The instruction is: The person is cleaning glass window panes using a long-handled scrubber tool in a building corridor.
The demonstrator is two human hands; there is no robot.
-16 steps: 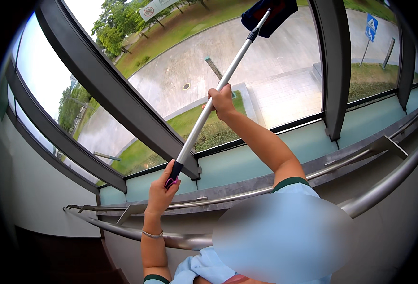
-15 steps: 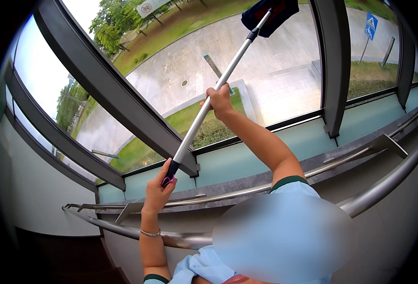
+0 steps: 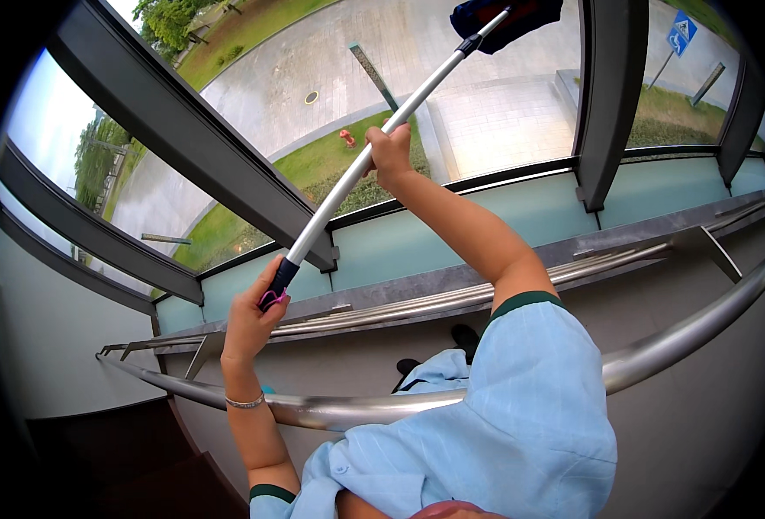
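Observation:
A long-handled mop with a silver pole slants up and to the right across the window. Its dark blue cloth head is at the top edge, in front of the glass; whether it touches the pane I cannot tell. My left hand wraps the dark grip at the pole's lower end, where a pink loop hangs. Higher up, about midway along the pole, my right hand is closed around the bare metal, with that arm stretched forward.
A thick curved steel handrail runs across near my body, with thinner rails beyond it. Dark window posts divide the glass above a frosted lower band. Outside are paving, grass, a red hydrant and a blue sign.
The view has shifted, and both hands appear lower and farther left. The mop's head is slightly higher and more to the right in the picture. Both hands keep their grip.

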